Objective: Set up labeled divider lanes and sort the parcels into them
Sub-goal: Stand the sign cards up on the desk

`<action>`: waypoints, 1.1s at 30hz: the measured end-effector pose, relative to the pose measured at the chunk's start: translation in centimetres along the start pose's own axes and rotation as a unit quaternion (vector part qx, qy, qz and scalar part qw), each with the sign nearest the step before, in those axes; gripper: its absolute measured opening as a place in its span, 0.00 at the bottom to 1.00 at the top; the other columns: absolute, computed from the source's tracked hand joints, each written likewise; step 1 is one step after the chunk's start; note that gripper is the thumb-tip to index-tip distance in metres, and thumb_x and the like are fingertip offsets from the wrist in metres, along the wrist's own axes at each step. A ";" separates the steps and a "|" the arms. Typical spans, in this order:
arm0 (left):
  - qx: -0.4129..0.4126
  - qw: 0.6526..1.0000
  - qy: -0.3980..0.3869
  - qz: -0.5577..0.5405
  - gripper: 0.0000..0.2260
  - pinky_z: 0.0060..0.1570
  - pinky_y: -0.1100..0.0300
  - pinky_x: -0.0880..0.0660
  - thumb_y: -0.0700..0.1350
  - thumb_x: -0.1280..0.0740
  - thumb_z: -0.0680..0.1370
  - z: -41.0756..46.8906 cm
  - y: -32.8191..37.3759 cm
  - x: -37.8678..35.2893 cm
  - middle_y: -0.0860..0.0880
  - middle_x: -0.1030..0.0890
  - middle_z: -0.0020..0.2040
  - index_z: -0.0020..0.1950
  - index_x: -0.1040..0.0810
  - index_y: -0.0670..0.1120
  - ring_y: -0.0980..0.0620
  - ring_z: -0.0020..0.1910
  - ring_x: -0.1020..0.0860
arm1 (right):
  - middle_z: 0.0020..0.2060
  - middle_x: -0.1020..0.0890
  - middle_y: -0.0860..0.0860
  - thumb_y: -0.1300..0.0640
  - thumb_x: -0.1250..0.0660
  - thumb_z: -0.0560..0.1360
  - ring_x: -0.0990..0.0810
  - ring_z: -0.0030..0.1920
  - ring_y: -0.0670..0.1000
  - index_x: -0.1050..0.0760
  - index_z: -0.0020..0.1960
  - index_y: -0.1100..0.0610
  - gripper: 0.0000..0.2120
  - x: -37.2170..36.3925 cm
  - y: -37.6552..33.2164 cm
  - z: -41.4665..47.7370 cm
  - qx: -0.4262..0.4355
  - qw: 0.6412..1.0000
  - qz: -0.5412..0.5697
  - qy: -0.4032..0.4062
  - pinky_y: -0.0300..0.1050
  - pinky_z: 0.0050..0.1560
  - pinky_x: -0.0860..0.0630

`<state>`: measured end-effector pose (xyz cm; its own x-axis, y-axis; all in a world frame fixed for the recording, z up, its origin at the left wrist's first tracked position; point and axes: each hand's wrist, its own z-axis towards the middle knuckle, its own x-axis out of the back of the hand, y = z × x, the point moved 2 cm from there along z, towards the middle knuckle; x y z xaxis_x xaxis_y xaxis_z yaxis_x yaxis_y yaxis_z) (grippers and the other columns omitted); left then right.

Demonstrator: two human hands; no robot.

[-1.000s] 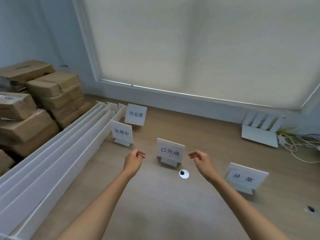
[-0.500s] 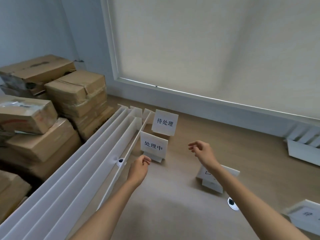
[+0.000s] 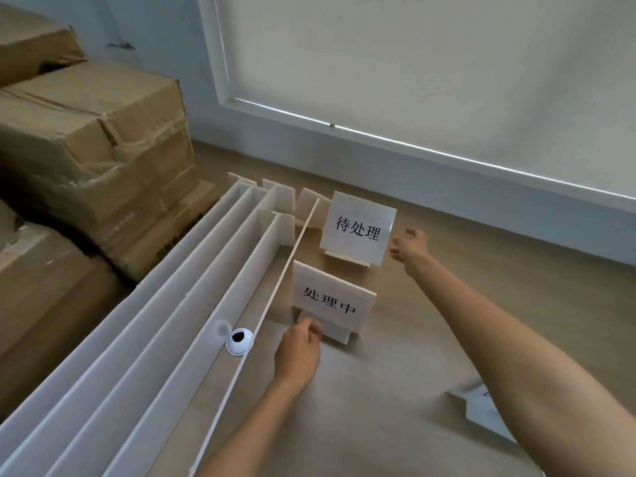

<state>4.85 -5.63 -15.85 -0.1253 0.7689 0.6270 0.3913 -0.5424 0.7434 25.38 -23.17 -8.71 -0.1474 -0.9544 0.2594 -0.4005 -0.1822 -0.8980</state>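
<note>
Sign card [image 3: 331, 304]: light, stiff, tippy; take by base, just past left hand [image 3: 298, 349], loosely curled, empty. Right hand [image 3: 410, 247] open, empty.

1. left hand [image 3: 298, 352] moved fwd, now at base of 处理中 sign [image 3: 332, 301].
2. right hand [image 3: 411, 247] reached out, now just beside 待处理 sign [image 3: 358, 232].
3. third sign [image 3: 481, 413] now under right forearm.

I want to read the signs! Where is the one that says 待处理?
The 待处理 sign stands on the wooden tabletop, beside the far end of the white dividers, behind the 处理中 sign, close to the right hand.
</note>
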 end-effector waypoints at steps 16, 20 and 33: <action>0.017 0.999 0.010 -0.039 0.12 0.46 0.58 0.23 0.39 0.42 0.79 0.7 -3.7 -0.2 0.57 0.19 0.45 0.46 0.21 0.52 0.55 0.44 0.20 | 0.48 0.22 0.57 0.62 0.34 0.76 0.29 0.31 0.49 0.25 0.60 0.61 0.12 -5.5 4.4 3.9 -0.060 0.998 0.001 -0.031 0.42 0.32 0.27; 0.015 0.999 0.015 -0.039 0.13 0.47 0.59 0.24 0.37 0.43 0.79 -0.7 -3.5 0.8 0.56 0.19 0.45 0.47 0.21 0.50 0.56 0.45 0.22 | 0.44 0.21 0.58 0.64 0.36 0.77 0.26 0.29 0.49 0.25 0.51 0.61 0.04 -4.3 3.2 2.3 0.012 1.000 -0.023 0.010 0.39 0.28 0.24; -0.102 0.978 0.081 -0.160 0.19 0.56 0.56 0.27 0.33 0.43 0.76 -8.6 14.0 7.0 0.48 0.21 0.57 0.64 0.26 0.45 0.48 0.58 0.24 | 0.32 0.27 0.51 0.64 0.37 0.78 0.31 0.30 0.48 0.28 0.50 0.59 0.03 14.1 -6.2 -13.5 0.164 0.986 0.005 0.041 0.41 0.33 0.32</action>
<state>1.64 -10.77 0.92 -0.3607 0.8557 0.3709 0.1200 -0.3518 0.9283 13.63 -32.33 5.33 -0.2280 -0.9366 0.2659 -0.0870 -0.2524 -0.9637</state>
